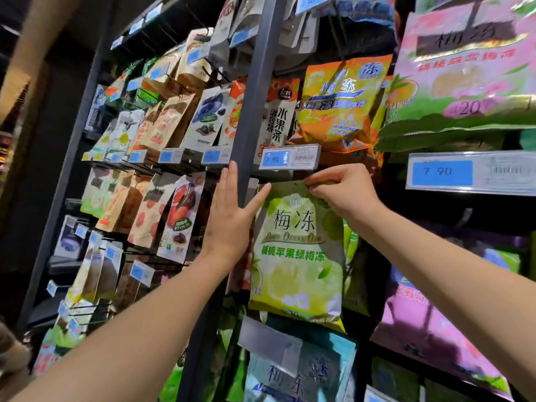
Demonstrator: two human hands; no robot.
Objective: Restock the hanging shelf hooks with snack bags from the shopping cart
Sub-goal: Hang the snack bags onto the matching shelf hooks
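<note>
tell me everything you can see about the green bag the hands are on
The green bag is a glossy, soft plastic pouch, pale lime with white patches, large dark characters near the top, green lettering across the middle and a fruit picture below. It hangs upright, slightly puffed, just under the blue 7.90 price tag and right of the dark post. The right hand pinches its top edge; the left hand, fingers straight, has its thumb at the upper left corner. More green bags show behind it.

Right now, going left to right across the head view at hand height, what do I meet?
Red-fruit snack bag → left hand → green snack bag → right hand, pinching that bag's top → rightmost 7.90 price tag.
</note>
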